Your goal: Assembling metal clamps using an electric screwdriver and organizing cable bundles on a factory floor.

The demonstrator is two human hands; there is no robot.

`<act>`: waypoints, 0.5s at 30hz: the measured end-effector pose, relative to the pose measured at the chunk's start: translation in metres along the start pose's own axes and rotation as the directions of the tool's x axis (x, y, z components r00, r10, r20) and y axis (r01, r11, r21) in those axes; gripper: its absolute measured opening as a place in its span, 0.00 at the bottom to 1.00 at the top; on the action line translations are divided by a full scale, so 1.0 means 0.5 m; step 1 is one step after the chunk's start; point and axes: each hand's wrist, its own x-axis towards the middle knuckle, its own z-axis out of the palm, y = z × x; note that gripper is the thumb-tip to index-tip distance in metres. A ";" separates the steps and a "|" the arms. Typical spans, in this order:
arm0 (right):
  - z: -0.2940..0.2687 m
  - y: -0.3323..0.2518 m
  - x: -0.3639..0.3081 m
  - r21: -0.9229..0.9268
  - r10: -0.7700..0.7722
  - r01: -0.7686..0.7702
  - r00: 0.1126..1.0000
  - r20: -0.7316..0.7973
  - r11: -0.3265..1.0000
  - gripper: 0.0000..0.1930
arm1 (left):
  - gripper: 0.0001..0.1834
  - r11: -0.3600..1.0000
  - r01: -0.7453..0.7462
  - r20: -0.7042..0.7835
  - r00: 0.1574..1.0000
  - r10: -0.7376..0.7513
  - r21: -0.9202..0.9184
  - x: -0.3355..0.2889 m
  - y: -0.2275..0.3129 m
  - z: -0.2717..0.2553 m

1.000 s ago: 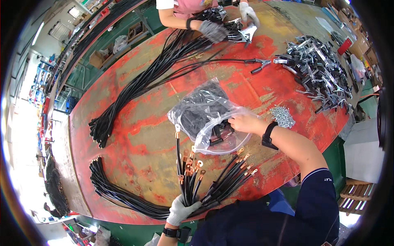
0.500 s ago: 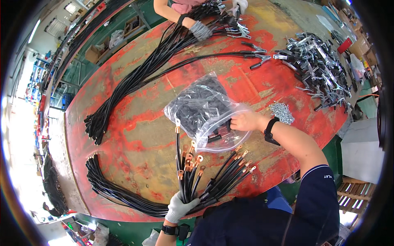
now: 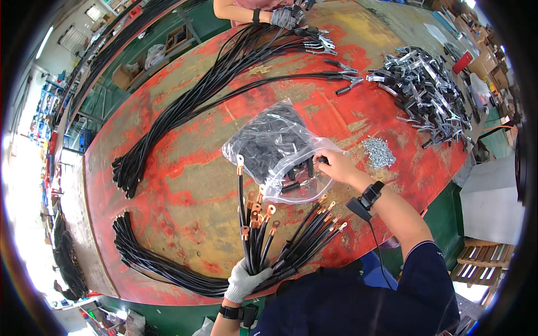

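My left hand (image 3: 245, 281), in a white glove, is closed round several black cables (image 3: 260, 249). Their copper ring lugs (image 3: 256, 219) fan upward, and one cable with a lug (image 3: 240, 163) stands taller than the others. Bare, my right hand (image 3: 338, 169) is at the mouth of a clear zip bag (image 3: 288, 126). Its fingers pinch a small black sleeve (image 3: 323, 160). More black sleeves fill the bag, and a loose one (image 3: 291, 187) lies just inside the opening. Beside my left hand, further lugged cable ends (image 3: 314, 235) rest on the table.
The worn red table (image 3: 190, 179) also carries a heap of metal clamps (image 3: 428, 92) at right and a pile of small screws or rivets (image 3: 379, 152). Across it, a co-worker's gloved hand (image 3: 287, 18) is by a long black cable bundle (image 3: 190, 95) ending in clamps.
My right hand has turned at the bag's mouth, and the black sleeve now shows between its fingertips. My left hand keeps its grip. The co-worker's hands have shifted farther away.
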 end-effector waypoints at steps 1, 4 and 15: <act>0.012 0.021 0.008 0.001 0.002 -0.002 1.000 -0.005 1.000 0.14 | 0.16 1.000 0.000 -0.005 1.000 0.000 -0.010 0.000 0.005 0.003; 0.053 0.062 0.033 -0.240 -0.002 -0.011 0.999 -0.054 0.971 0.16 | 0.16 1.000 0.006 -0.002 1.000 -0.006 -0.024 -0.001 0.018 0.008; 0.082 0.042 0.022 0.011 0.161 -0.161 0.987 -0.001 0.987 0.22 | 0.17 0.999 0.030 0.019 0.999 -0.029 -0.025 -0.005 0.016 0.001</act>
